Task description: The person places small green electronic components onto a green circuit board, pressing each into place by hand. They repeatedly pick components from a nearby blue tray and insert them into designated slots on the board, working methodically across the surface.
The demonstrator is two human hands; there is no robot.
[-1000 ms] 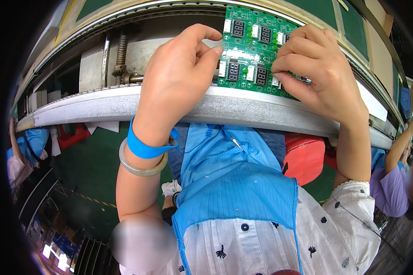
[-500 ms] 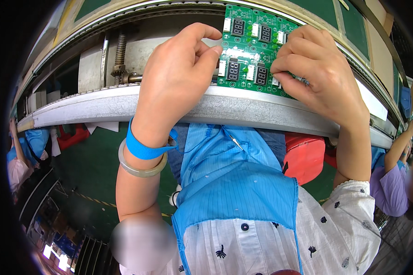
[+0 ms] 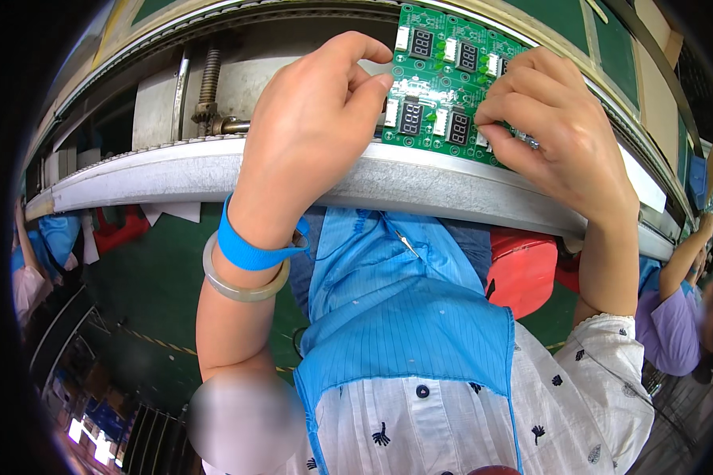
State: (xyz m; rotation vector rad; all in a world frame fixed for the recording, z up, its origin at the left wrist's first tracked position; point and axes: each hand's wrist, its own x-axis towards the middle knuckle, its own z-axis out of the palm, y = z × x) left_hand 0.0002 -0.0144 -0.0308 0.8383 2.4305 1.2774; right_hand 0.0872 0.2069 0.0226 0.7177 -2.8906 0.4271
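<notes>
a glossy, flat green circuit board [image 3: 445,93] with straight edges, hard black oblong displays [image 3: 412,119] and white plastic connectors [image 3: 391,113] lies just beyond the scuffed metal rail [image 3: 420,180], its left edge pointing away from the person, the long axis untellable beneath the right hand [image 3: 558,138]. that hand is bunched over its lower right, grasp unclear; the left hand [image 3: 309,131] curves loosely, thumb and forefinger parted beside the left edge.
</notes>
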